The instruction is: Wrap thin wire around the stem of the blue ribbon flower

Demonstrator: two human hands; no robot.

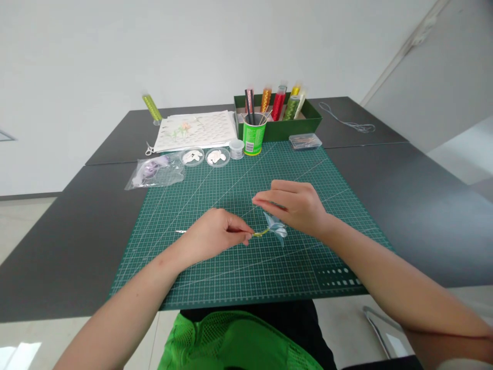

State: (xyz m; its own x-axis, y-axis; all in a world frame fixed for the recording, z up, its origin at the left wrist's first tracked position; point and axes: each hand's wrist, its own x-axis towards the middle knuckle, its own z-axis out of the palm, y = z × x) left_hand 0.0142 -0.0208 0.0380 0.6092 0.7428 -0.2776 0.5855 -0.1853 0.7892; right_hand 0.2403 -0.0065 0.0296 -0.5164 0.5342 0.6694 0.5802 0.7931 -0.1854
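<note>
My left hand is closed in a pinch on the thin yellow-green stem of a light blue artificial flower. The stem runs to the right from my fingertips, and the bloom lies on its side low over the green cutting mat. Just above the bloom is my right hand, its thumb and fingers pressed together and pointing left. Whatever those fingertips may hold is too small to make out. A slim silvery tip shows behind my left hand; the rest of it is hidden.
Behind the mat stand a green can of sticks and a dark green box of thread spools. Two dishes of white pieces, a plastic bag, paper sheets, small scissors and a clear case lie around.
</note>
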